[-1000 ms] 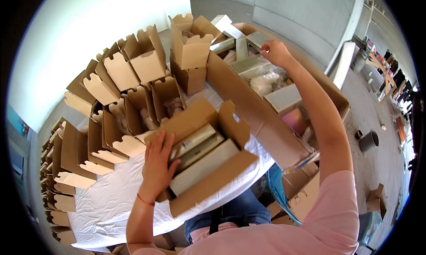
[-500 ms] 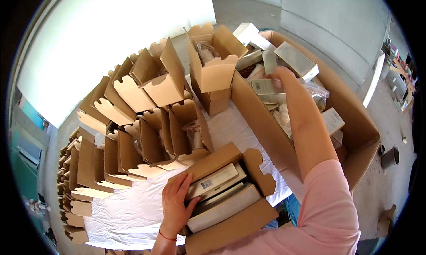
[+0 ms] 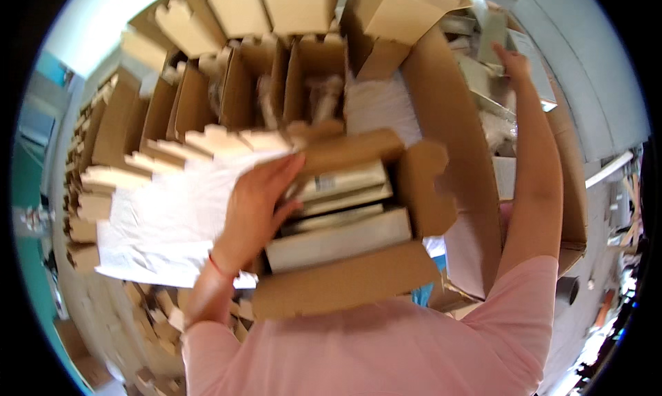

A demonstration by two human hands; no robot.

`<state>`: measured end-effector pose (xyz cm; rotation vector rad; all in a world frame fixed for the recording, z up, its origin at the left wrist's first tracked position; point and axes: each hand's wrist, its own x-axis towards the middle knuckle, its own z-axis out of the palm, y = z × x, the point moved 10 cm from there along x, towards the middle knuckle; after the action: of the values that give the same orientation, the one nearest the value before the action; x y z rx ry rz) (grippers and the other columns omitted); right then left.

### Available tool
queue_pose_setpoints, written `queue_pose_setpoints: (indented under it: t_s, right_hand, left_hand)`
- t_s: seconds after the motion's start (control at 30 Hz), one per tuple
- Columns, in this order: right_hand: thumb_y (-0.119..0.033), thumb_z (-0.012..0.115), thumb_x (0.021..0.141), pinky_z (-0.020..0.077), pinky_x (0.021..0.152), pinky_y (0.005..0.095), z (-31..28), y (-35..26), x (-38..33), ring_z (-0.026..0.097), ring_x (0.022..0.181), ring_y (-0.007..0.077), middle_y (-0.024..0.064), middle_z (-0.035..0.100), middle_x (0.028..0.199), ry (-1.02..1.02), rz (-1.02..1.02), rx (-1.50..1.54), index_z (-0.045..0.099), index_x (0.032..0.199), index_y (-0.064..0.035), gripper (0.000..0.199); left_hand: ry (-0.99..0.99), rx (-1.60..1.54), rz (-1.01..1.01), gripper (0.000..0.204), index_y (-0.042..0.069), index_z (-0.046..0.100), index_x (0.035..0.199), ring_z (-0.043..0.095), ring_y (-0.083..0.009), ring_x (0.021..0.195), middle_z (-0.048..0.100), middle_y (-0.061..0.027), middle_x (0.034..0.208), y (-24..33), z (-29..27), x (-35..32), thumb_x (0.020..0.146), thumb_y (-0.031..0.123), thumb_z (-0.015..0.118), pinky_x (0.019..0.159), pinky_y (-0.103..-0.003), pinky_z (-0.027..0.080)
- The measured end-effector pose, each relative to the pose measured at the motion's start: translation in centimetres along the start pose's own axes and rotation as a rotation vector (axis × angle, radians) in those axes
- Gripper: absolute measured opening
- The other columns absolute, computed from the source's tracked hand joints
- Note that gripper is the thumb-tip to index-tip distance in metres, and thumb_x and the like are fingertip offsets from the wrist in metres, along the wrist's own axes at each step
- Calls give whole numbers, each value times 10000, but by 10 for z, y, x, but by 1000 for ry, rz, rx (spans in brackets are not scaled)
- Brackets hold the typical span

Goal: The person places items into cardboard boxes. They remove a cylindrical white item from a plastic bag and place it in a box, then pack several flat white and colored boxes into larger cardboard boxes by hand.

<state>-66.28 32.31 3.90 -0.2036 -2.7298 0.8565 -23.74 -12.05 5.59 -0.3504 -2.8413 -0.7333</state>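
My left hand [image 3: 256, 201] grips the left end of an open cardboard box [image 3: 331, 294], its fingers along the far rim and its thumb over the opening. Inside that box, flat white boxes [image 3: 341, 239] stand packed side by side. My right arm stretches into a large open carton [image 3: 452, 113] on the right. There, my right hand [image 3: 514, 63] is at the lower end of a small grey-green box [image 3: 492, 36]; motion blur hides whether the fingers close on it. A larger pale box [image 3: 534, 65] lies beside the hand.
Rows of open cardboard boxes [image 3: 252, 78] stand left and ahead on a white sheet [image 3: 172, 220], some holding plastic-wrapped items [image 3: 324, 99]. Cardboard pieces [image 3: 155, 320] lie on the floor at lower left. A dark cylindrical container [image 3: 567, 290] stands right of the large carton.
The whole view has shifted, so the boxes and large carton appear higher and my torso shows more. My left hand stays on the box; my right hand remains by the grey-green box.
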Motion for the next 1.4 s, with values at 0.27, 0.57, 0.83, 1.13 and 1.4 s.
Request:
queue_pose_setpoints:
  t_s: [0.27,0.57,0.83,1.13,1.4]
  right_hand:
    - [-248,717,800,466,725,247,-157,-177,-183,595,813,101,37,645,918,-121,-577,781,606,1013,-57,307]
    - [-100,732,727,550,728,326,-5,-297,-434,631,826,222,117,625,946,-903,-936,282,557,1040,-24,367]
    - [-121,724,678,480,784,402,34,-267,-455,585,888,327,121,592,947,-883,-1162,-320,561,1037,-34,404]
    - [-103,692,734,469,784,396,38,-251,-449,566,936,310,114,544,990,-989,-1029,-172,597,982,-52,271]
    - [-152,653,788,474,764,397,37,-258,-448,575,912,306,120,564,1000,-850,-1097,-210,617,938,-59,181]
  left_hand:
    - [-132,62,99,753,121,413,1358,486,-322,1151,485,-123,1308,-11,2,3,672,110,725,970,-383,412]
    - [-93,8,37,648,69,465,1289,557,-345,1032,560,-164,1179,-30,7,-16,700,188,708,885,-390,459]
    - [-45,-317,122,525,37,472,1302,478,-273,1207,498,-153,1311,-39,-4,-20,814,173,610,1012,-335,359]
    - [77,-4,105,377,51,548,1218,424,-307,1247,498,-137,1306,32,-36,-59,891,240,545,1073,-453,266]
    - [94,-50,-5,403,59,559,1210,432,-296,1243,502,-122,1311,17,-23,-68,828,175,614,1101,-454,196]
